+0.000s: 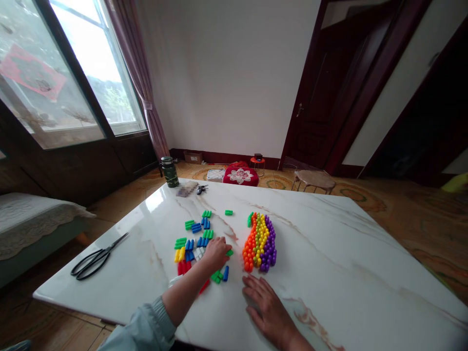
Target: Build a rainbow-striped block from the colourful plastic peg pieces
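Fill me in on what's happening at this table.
A person's left hand is among scattered coloured pieces, its fingers at a green one; whether they grip it is unclear. The right hand lies spread on the tabletop, near packed rows of orange, yellow-green, yellow and purple beads. Black-handled scissors lie off to the left.

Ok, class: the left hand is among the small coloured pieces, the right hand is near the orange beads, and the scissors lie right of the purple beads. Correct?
No: the head view shows the scissors lying left of the purple beads. The left hand is among the small coloured pieces and the right hand near the orange beads.
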`<action>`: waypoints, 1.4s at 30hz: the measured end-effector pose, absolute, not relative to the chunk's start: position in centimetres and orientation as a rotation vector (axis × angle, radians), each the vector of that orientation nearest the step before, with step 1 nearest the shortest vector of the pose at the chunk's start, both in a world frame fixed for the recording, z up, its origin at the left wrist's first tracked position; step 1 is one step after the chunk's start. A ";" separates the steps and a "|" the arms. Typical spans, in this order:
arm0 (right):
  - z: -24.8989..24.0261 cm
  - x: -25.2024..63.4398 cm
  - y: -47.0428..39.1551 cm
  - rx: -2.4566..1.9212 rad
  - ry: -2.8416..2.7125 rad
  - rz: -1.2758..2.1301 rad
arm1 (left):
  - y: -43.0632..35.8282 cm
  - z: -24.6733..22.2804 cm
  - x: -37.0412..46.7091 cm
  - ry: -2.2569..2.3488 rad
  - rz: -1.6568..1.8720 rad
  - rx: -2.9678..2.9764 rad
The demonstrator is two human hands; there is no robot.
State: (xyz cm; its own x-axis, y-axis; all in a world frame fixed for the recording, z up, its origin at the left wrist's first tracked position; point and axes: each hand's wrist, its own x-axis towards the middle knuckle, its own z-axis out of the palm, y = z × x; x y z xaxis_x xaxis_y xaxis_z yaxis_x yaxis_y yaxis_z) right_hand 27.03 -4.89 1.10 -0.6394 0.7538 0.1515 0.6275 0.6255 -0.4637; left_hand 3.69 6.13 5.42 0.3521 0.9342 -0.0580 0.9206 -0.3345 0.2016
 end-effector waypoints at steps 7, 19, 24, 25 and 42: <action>1.1 27.0 -4.9 -1.104 -2.499 0.546 | 7.4 5.0 4.9 1.704 0.352 2.311; 1.3 27.1 -4.9 -1.128 -2.495 0.601 | 11.2 2.2 7.3 1.847 0.884 1.860; 1.6 27.1 -4.9 -1.132 -2.496 0.607 | 9.2 2.3 7.4 1.848 0.843 1.922; 1.6 27.1 -4.9 -1.132 -2.493 0.607 | 9.1 2.3 7.4 1.852 0.832 1.923; 2.0 27.1 -5.0 -1.127 -2.444 0.646 | 11.4 1.5 8.4 1.850 0.771 1.543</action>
State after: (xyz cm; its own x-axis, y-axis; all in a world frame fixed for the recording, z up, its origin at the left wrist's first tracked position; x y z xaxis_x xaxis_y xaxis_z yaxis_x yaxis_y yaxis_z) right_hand 27.07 -5.04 1.96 -0.6110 0.7794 0.1386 0.6091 0.5746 -0.5466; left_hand 8.43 11.36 1.49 -0.1414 0.9865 -0.0822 0.6359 0.1542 0.7562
